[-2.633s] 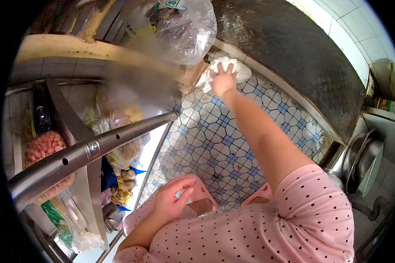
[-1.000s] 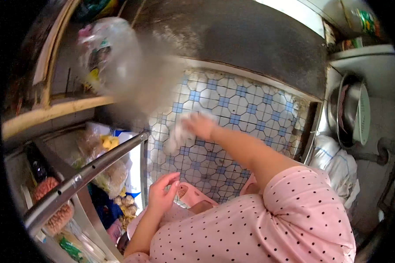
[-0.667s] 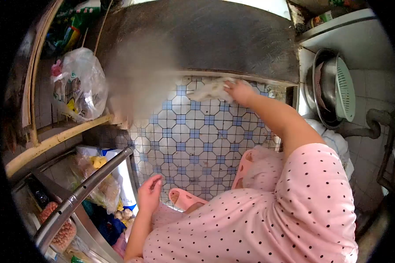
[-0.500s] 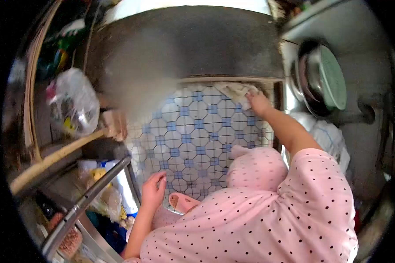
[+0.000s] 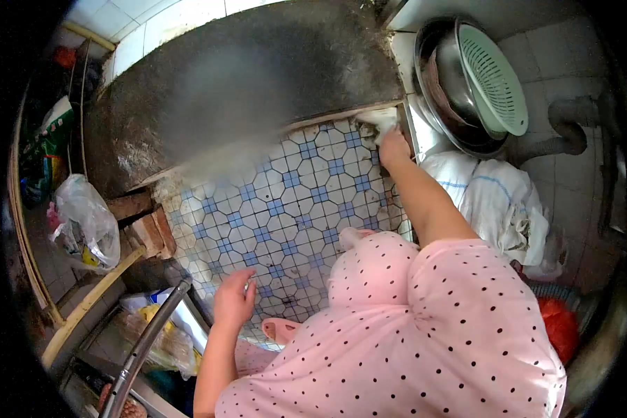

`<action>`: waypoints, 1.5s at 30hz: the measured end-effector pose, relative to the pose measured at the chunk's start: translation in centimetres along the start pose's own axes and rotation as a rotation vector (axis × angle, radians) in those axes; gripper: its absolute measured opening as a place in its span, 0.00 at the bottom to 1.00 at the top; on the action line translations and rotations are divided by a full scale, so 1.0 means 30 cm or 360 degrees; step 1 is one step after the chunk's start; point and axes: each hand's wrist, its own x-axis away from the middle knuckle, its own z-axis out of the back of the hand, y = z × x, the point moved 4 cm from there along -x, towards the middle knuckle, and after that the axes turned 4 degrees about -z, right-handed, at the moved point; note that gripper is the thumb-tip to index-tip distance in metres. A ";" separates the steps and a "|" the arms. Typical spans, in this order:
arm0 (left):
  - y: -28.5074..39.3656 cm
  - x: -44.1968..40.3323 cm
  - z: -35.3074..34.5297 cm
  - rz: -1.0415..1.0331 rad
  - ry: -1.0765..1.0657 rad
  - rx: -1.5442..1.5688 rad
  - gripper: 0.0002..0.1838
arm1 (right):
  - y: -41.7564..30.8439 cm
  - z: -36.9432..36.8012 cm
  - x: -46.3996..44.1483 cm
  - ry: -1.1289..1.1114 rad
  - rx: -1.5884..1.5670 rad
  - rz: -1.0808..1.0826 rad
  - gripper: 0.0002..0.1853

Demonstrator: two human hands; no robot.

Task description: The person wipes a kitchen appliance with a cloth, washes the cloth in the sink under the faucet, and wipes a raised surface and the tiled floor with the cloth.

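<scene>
My right hand (image 5: 395, 148) reaches down to the far right corner of the tiled floor (image 5: 285, 202). It presses on a pale cloth (image 5: 379, 120), which lies bunched in the corner against the wooden edging; its fingers are closed on it, partly hidden from above. Over the near left of the floor, my left hand (image 5: 234, 298) hangs in the air with its fingers loosely extended and nothing in it. Below that hand a pink slipper (image 5: 280, 329) shows beside the polka-dot clothing.
A dark slab (image 5: 327, 63) borders the floor's far side. At right stand metal basins with a green colander (image 5: 493, 80), near white sacks (image 5: 501, 198) and a grey pipe (image 5: 571, 132). On the left are bricks (image 5: 153, 233), a plastic bag (image 5: 90, 219) and a metal rail (image 5: 146, 348).
The view has turned and shifted. My right hand has pushed the cloth further into the corner, where it now looks more bunched. My left hand still hangs empty.
</scene>
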 end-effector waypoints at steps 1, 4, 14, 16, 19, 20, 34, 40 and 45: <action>-0.005 0.008 -0.012 0.0064 -0.0041 -0.0006 0.12 | -0.005 0.043 0.053 -0.0108 -0.0029 0.0150 0.28; -0.018 0.028 -0.040 0.0091 -0.0076 0.0014 0.12 | 0.021 0.043 0.187 -0.0411 -0.0290 0.0023 0.25; -0.070 -0.001 -0.058 0.0035 -0.0021 0.0121 0.13 | -0.008 0.131 0.275 0.0210 -0.0764 0.0469 0.24; -0.063 -0.002 -0.035 0.0048 -0.0016 0.0097 0.13 | -0.018 0.167 0.122 0.0163 -0.0615 0.0167 0.26; -0.069 0.048 0.017 0.0111 0.0033 0.0031 0.13 | -0.131 0.143 0.066 0.0025 -0.0612 0.0217 0.30; -0.071 0.092 0.039 0.0149 0.0050 0.0003 0.13 | -0.212 0.134 0.130 0.0004 -0.0535 0.0426 0.30; -0.031 0.394 0.176 0.0383 0.0511 0.0063 0.12 | -0.506 0.142 0.245 0.0032 0.0178 0.1331 0.39; -0.139 0.332 0.095 0.0107 0.0588 0.0282 0.12 | -0.590 0.105 0.681 -0.0438 0.0342 0.1951 0.25; -0.249 0.284 -0.043 0.0034 0.0380 0.0212 0.15 | -0.415 0.291 0.832 -0.0242 -0.0124 0.1677 0.30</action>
